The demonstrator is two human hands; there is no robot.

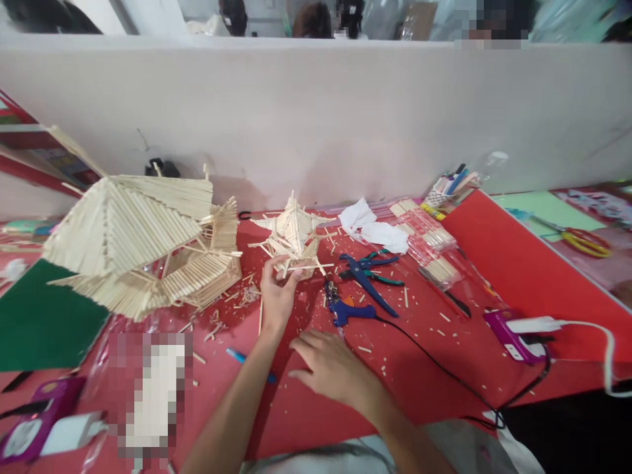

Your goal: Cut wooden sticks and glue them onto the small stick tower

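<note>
"What lies closest?"

"The right hand (326,365), just above or resting on the red table (296,415), its fingers half bent and loosely apart; I see nothing in its hold. A little beyond sits a blue glue gun (353,313) (its black cord (439,366) trails back to the right)."

"And the left hand (279,296)?"

"Thumb and fingers pinch the near edge of the small stick model (295,230), which stands in the middle of the table."

"What's around that?"

"Blue-handled pliers (368,284) on its right, the large stick model (148,227) on its left."

"Farther back?"

"A crumpled white tissue (372,230), plastic-wrapped stick bundles (427,234), then a pen cup (437,196) near the pale wall (296,112)."
</note>
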